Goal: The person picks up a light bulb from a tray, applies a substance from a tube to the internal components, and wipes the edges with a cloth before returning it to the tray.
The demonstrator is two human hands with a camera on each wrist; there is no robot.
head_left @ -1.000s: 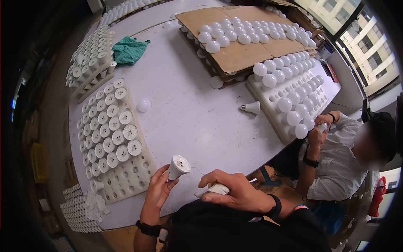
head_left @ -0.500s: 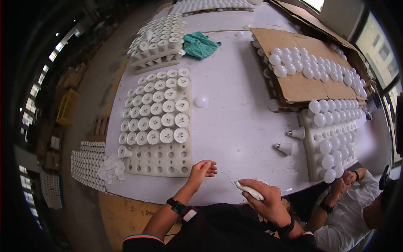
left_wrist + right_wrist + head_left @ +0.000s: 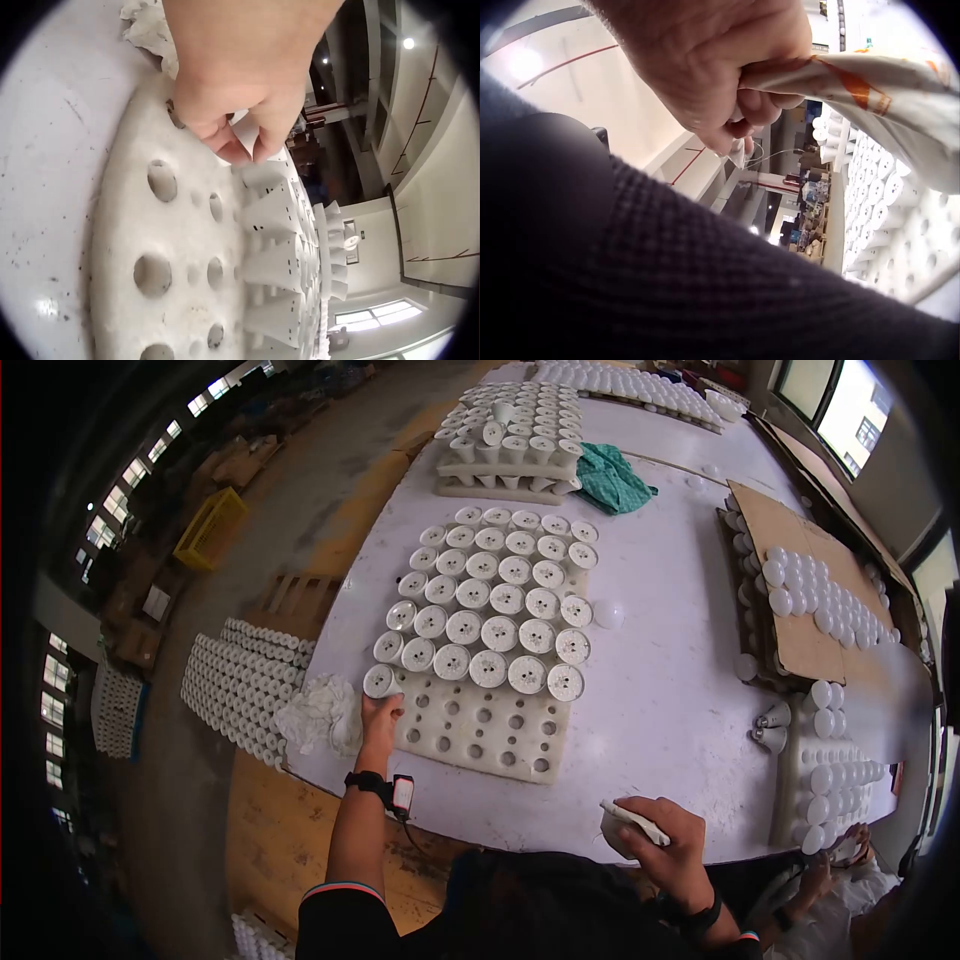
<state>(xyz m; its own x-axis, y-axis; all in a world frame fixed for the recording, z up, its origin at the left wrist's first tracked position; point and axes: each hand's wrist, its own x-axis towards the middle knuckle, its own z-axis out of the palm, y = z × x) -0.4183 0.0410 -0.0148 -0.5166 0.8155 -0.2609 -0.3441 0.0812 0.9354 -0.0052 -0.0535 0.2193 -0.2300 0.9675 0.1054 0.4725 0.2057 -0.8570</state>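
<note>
My left hand (image 3: 380, 722) pinches a white cone-shaped bulb housing (image 3: 381, 681) at the near left corner of the foam tray (image 3: 470, 745). In the left wrist view its thumb and fingers (image 3: 232, 150) close on white plastic, partly hidden by the hand. Rows of similar housings (image 3: 487, 668) stand upright in the tray, their round faces up with small dark marks. My right hand (image 3: 675, 840), over the table's near edge, grips a soft white packet (image 3: 635, 825). Orange print shows on the packet (image 3: 855, 90) in the right wrist view.
Crumpled white plastic (image 3: 320, 715) lies left of the tray. A loose white dome (image 3: 608, 614) sits at its right. Two housings (image 3: 770, 738) lie beside a right-hand tray of domes (image 3: 840, 800), where another person works. A green cloth (image 3: 615, 480) and stacked trays (image 3: 500, 478) stand farther back.
The housing my left hand held has left it, and a second one now lies by the right-hand tray. My left hand has reached left to a corner housing; the head view has turned left.
</note>
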